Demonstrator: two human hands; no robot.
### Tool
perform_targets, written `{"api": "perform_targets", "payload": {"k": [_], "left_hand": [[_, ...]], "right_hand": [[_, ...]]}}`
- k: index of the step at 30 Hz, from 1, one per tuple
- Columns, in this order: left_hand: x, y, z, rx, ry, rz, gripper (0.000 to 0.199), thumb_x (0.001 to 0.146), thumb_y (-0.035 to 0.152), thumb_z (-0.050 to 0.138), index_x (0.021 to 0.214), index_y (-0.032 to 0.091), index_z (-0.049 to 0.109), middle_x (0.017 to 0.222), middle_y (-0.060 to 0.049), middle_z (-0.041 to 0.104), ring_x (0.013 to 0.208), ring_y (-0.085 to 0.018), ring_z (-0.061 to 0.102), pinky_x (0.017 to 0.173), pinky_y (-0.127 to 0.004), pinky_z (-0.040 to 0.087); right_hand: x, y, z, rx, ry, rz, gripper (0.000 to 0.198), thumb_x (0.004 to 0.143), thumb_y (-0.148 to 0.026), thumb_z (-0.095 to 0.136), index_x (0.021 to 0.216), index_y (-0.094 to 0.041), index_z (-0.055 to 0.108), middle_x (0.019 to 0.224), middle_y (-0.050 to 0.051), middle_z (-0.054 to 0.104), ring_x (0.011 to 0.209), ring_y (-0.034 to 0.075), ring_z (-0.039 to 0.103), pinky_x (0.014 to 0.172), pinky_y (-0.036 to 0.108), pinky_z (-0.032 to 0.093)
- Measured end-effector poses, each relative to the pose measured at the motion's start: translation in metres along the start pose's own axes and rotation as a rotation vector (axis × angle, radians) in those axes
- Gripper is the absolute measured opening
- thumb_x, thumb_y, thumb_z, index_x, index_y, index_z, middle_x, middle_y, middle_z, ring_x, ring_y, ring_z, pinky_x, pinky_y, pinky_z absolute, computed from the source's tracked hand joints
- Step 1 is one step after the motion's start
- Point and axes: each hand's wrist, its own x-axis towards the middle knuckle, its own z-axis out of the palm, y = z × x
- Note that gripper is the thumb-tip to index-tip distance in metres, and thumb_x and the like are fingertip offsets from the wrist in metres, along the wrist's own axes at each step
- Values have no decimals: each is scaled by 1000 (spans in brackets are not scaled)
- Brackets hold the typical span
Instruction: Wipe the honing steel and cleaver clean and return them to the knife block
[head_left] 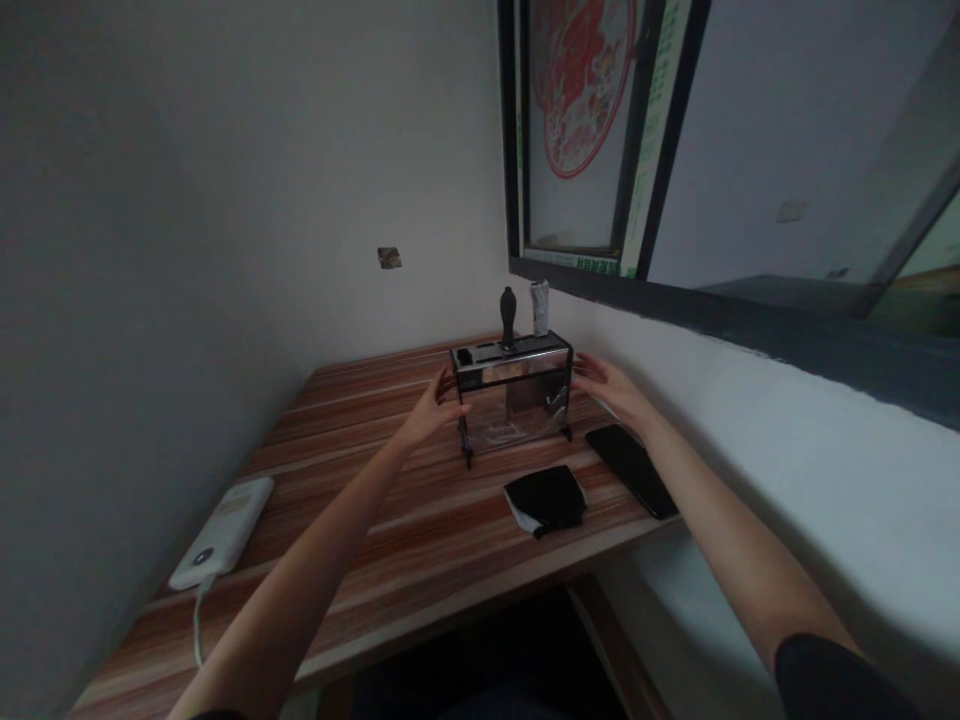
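A box-shaped knife holder [513, 408] with clear sides, a shiny top and small black feet stands upright on the wooden table. A black handle [508, 316] and a handle in whitish wrapping [539, 308] stick up from its top. My left hand [433, 412] is at the holder's left end, fingers spread and thumb by the front edge. At the opposite end, my right hand [606, 388] has its fingers stretched toward the side. Whether the fingertips press on it I cannot tell. A black cloth-like piece with a white edge [547, 499] lies in front of the holder.
A black phone [632, 470] lies under my right forearm near the table edge. At the left, a white power bank [223, 532] has a cable [199, 622] plugged in. Walls border the wooden table [420, 545] behind and at right. A dark-framed window [581, 275] is above.
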Motion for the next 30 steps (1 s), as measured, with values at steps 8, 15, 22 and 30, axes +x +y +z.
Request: {"api": "perform_targets", "payload": {"k": [8,15,22,30], "left_hand": [[-66,21,27,366,278,244,49,92,37,44,137,23,35,139,-12,41,130,-24,37,109,-41,28],[-137,31,76,658,-592,302,47,90,39,49,136,32,42,144,-6,42,131,-25,39,108,-44,31],[-134,12,81,720,-654,296,52,93,43,42,143,31,32,150,-8,32,139,-22,26,114,-45,19],[-114,5,91,788,-654,318,52,94,43,42,141,22,37,149,-11,33,139,-24,27,115,-45,18]], "right_hand": [[-120,21,35,-424,45,-86,17,81,-37,60,93,-26,66,98,7,66,91,26,62,78,40,53],[-149,46,52,-783,-67,-148,28,81,-30,60,108,-26,66,114,9,64,107,30,57,95,49,44],[-145,54,57,-977,-80,-168,35,90,-28,46,121,-22,61,124,11,61,116,31,53,100,50,41],[-126,70,49,-990,-64,-183,38,92,-23,39,122,-13,61,125,14,60,119,27,53,103,44,41]]}}
